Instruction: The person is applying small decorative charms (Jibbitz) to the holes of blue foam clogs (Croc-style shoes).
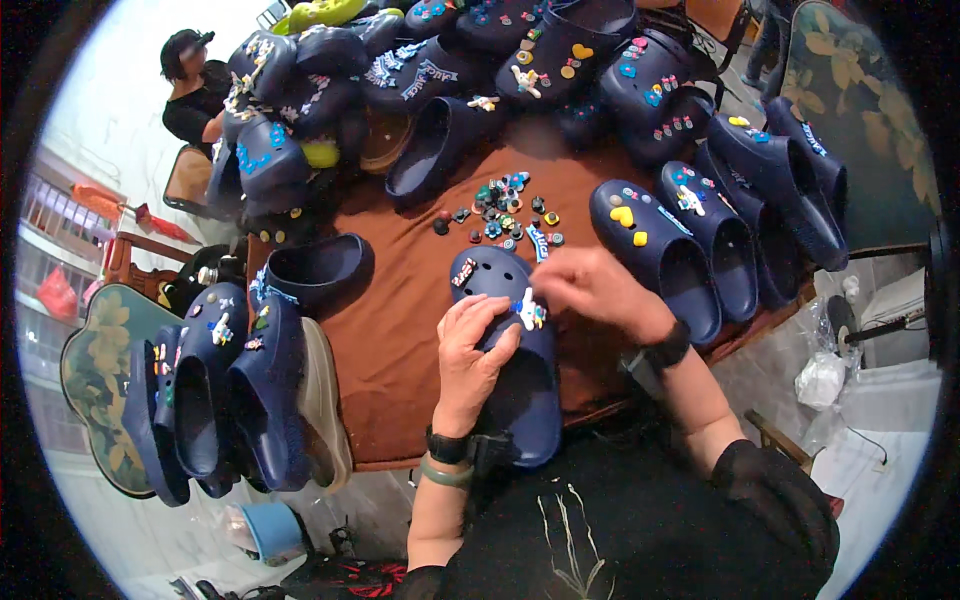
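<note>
A navy clog [532, 415] lies in front of me with its toe pointing away and its opening toward my body. Its upper bears rows of holes, a small red-and-white charm [464, 271] at the toe's left and a white figure-shaped charm [532, 312] further back. My left hand [466, 360] holds the clog's upper from the left, fingers bent over it and thumb beside the white charm. Just right of that charm hovers my right hand [598, 290], fingers curled and smeared by motion. Whether it holds anything cannot be made out. Beyond the toe, loose charms [500, 208] lie scattered.
Brown cloth [390, 390] covers the table. Decorated navy clogs crowd the back [420, 75], the right [655, 245] and the left [210, 370]. One plain clog [320, 272] sits left of the charms. A person [193, 95] is at the far left; a blue bin [270, 530] stands below.
</note>
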Demonstrator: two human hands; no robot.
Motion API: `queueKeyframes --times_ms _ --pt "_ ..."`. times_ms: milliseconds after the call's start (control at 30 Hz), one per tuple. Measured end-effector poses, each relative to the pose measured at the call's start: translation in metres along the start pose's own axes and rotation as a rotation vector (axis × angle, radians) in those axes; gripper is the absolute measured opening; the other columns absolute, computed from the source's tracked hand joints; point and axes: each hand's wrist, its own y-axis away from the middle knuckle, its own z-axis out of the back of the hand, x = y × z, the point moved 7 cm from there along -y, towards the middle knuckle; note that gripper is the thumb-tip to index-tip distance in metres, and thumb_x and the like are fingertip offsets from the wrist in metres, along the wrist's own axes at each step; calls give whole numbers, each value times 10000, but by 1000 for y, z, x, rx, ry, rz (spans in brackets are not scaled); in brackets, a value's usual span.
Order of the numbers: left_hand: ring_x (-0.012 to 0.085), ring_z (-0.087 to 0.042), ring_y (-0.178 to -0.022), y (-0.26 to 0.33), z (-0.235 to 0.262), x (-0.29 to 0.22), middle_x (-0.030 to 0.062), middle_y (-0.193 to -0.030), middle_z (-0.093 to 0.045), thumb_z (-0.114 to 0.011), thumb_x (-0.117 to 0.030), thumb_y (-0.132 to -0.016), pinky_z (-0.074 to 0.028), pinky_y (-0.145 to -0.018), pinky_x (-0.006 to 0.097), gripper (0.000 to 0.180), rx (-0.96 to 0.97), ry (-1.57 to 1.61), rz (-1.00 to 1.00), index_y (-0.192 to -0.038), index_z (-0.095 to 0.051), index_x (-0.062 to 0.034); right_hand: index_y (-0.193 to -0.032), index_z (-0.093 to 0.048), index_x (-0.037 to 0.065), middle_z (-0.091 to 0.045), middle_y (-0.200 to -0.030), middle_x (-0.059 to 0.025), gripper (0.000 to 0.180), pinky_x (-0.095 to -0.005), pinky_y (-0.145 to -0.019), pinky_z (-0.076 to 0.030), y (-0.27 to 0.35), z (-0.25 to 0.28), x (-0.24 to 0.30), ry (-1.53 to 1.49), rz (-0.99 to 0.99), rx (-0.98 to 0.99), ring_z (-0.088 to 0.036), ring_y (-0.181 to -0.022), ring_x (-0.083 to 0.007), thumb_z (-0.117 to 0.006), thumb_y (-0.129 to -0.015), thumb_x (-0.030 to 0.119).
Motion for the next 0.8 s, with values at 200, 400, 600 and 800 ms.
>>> queueKeyframes --times_ms 200,400,600,800 --pt "176 -545 -1091 3 8 34 78 -1182 -590 -579 -208 -932 -426 -955 316 289 -160 467 215 -1159 -600 -30 -864 -536 1 -590 -847 -189 252 -468 -652 -497 -25 -5 -44 618 -47 -362 -616 -794 -378 -649 -828 223" --pt "98 -588 -891 41 21 105 32 -1031 -629 -563 -178 -956 -481 -799 233 244 -353 592 494 -1130 -614 -15 -892 -554 -10 -578 -904 -184 129 -468 -709 -501 -22 -21 -65 648 -138 -329 -598 -848 -367 -604 -796 59" --pt "100 -559 -893 22 20 99 28 -986 -617 -571 -100 -938 -453 -805 239 180 -270 438 432 -1059 -629 20 -1002 -641 61 -615 -939 -135 217 -395 -809 -485 -35 10 -43 194 67 -472 -589 -914 -311 -588 -798 7" --pt "162 -589 -922 11 22 84 91 -974 -639 -553 -64 -917 -465 -828 288 133 -206 167 283 -980 -628 27 -935 -654 16 -645 -922 -156 143 -394 -791 -478 -31 16 -35 216 180 -557 -598 -900 -329 -611 -799 30"
